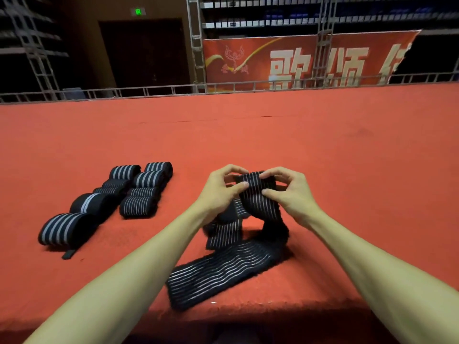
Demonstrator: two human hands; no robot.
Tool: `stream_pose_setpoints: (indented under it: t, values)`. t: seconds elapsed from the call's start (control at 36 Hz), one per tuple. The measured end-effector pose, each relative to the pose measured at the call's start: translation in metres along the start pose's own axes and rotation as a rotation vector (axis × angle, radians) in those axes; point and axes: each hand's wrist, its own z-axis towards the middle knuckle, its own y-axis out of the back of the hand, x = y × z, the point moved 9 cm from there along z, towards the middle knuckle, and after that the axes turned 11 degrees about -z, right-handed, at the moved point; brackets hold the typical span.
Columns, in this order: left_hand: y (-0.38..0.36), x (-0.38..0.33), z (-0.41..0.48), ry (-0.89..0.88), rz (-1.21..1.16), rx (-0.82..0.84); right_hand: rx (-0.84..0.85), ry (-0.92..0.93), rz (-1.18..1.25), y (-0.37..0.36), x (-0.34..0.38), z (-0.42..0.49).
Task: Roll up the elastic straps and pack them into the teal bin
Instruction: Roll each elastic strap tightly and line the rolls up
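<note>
A black elastic strap with thin white stripes (223,271) trails across the red surface near its front edge and rises to a partly wound roll (257,187) held in the air. My left hand (221,192) pinches the roll's left side between thumb and fingers. My right hand (288,189) pinches its right side the same way. Under my left hand lies another loose striped strap (224,234). Several finished rolls (139,187) sit in two rows to the left. No teal bin is in view.
The red carpeted surface (347,157) stretches far back to a low metal railing (173,90). A red banner (298,60) and metal trusses stand behind it. The surface's front edge runs just below the loose strap.
</note>
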Motion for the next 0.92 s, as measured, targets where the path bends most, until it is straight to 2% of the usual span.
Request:
stream_pose_setpoints:
  t: [0.17,0.28,0.39,0.53,0.69,0.78,0.92]
  values:
    - [0.041,0.007,0.029,-0.012,-0.182,-0.159,0.067,0.047,-0.009,-0.035,0.011,0.051]
    - [0.066,0.021,0.054,0.02,-0.221,-0.222,0.016,0.028,0.032,-0.061,0.008,0.083]
    - [0.085,0.029,0.08,0.01,-0.188,-0.216,-0.028,0.003,0.019,-0.077,-0.003,0.12]
    - [0.095,0.032,0.105,0.04,-0.257,-0.142,-0.054,-0.001,0.064,-0.081,-0.01,0.145]
    - [0.105,0.018,0.113,-0.086,-0.184,-0.127,-0.052,0.025,0.172,-0.085,0.001,0.149]
    - [0.107,0.012,0.113,-0.155,-0.14,-0.136,-0.085,-0.033,0.257,-0.087,-0.006,0.145]
    - [0.116,0.006,0.117,-0.218,-0.037,-0.15,-0.006,-0.171,0.393,-0.097,-0.021,0.144]
